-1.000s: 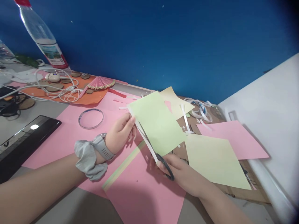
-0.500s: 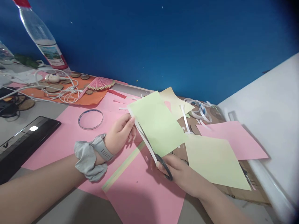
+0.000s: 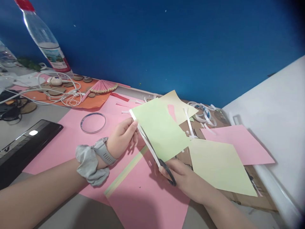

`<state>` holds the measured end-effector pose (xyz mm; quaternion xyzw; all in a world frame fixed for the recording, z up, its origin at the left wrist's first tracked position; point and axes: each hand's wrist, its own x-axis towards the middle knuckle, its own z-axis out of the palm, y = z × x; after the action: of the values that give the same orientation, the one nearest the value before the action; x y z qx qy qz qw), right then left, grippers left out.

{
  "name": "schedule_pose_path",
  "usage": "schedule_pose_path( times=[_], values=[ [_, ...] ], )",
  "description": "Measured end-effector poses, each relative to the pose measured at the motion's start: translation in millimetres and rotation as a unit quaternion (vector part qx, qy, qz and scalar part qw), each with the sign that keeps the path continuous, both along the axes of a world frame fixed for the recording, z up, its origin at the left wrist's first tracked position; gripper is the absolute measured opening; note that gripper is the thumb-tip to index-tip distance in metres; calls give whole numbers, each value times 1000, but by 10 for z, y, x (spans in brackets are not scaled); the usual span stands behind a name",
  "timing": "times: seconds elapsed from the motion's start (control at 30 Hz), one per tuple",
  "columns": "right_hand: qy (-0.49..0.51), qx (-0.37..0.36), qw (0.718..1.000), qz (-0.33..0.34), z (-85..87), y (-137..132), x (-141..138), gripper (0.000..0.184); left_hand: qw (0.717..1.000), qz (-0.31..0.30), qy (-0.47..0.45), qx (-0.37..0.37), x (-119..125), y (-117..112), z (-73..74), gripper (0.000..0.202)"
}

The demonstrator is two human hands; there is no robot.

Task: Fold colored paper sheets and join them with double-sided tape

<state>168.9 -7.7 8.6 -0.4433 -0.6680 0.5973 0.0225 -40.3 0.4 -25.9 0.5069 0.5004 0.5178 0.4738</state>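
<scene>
My left hand [image 3: 124, 135] pinches the left edge of a light green sheet of paper [image 3: 158, 127] between thumb and fingers. A narrow white strip [image 3: 148, 143] runs along that edge. My right hand [image 3: 177, 173] grips black-handled scissors [image 3: 168, 171], whose blades lie along the strip and point up toward my left hand. The paper is held tilted above a large pink sheet [image 3: 152, 203]. Under my hands, a band of thin green and yellow strips [image 3: 125, 171] rests on the pink paper.
A round bangle-like ring [image 3: 92, 123] and a black glossy device [image 3: 28, 149] lie left. Behind are a pink paper fan [image 3: 102, 86], white cables [image 3: 71, 95] and a bottle [image 3: 51, 47]. Pale yellow paper [image 3: 221, 165] and pink paper [image 3: 240, 143] lie right, by a white panel [image 3: 274, 105].
The free upper edge of the green sheet has sunk slightly, showing more of the yellow paper behind. Both hands keep nearly the same place and grip.
</scene>
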Motion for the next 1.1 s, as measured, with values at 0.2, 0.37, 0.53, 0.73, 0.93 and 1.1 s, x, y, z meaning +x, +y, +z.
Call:
schedule_pose_path(
  times=[0.2,0.37,0.53,0.73,0.93,1.1],
  values=[
    [4,1,1000,10,28,-4,-15,33,1000,-12,-12,-6,12,-2,6,33],
    [35,-15,999,27,-14,0,23,30,999,-30,-14,-15,30,-14,6,30],
    [23,-22,999,8,5,-3,25,28,998,-48,-17,-32,51,-59,36,32],
    [-15,18,1000,10,10,3,23,26,994,-78,-10,-77,177,-198,49,34],
    [8,20,999,34,97,77,26,14,988,-100,-28,-112,273,-260,11,33],
    [-5,-22,999,46,54,106,86,11,986,-119,-34,-109,269,-261,-35,33]
  ],
)
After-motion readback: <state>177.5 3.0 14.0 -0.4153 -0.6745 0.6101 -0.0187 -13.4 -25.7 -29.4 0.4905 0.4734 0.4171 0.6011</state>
